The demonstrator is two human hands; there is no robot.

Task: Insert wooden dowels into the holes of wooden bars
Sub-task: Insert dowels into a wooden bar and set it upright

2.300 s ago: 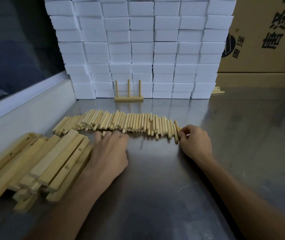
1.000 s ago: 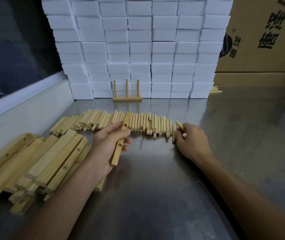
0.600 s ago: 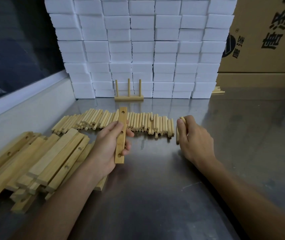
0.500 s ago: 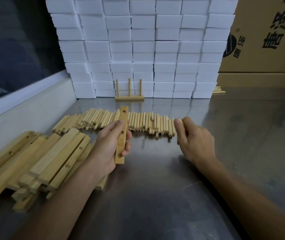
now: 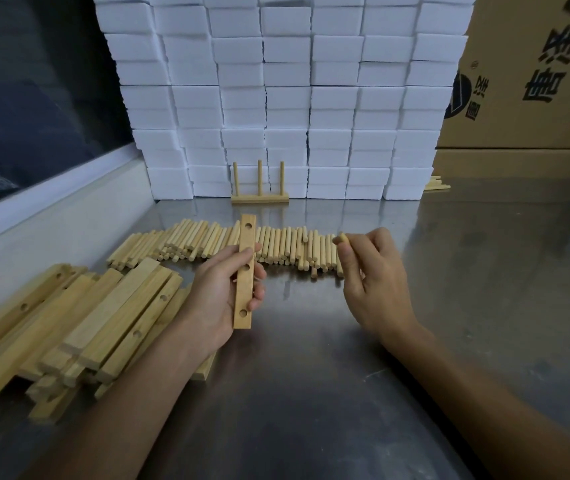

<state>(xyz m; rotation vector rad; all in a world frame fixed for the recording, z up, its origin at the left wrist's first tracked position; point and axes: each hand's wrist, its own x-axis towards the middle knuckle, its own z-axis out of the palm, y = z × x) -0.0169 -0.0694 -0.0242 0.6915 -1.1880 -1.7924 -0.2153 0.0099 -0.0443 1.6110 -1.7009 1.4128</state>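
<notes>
bar: pale flat wooden bar with three holes (image 5: 245,275), gripped mid-length in left hand (image 5: 223,292), hole face up, held over the steel bench (image 5: 311,375)
bar axis: long axis runs away from the person, far hole clear of the fingers
dowel: short round wooden dowel (image 5: 340,239), pinched at fingertips of right hand (image 5: 372,282), end-on to camera
relation: dowel sits right of the bar, level with its far end; right hand is the nearer one to bring it across
stock: row of loose dowels (image 5: 228,244) behind hands; pile of drilled bars (image 5: 69,323) at left
done: finished bar with three upright dowels (image 5: 259,188) against white foam blocks (image 5: 287,91)
</notes>
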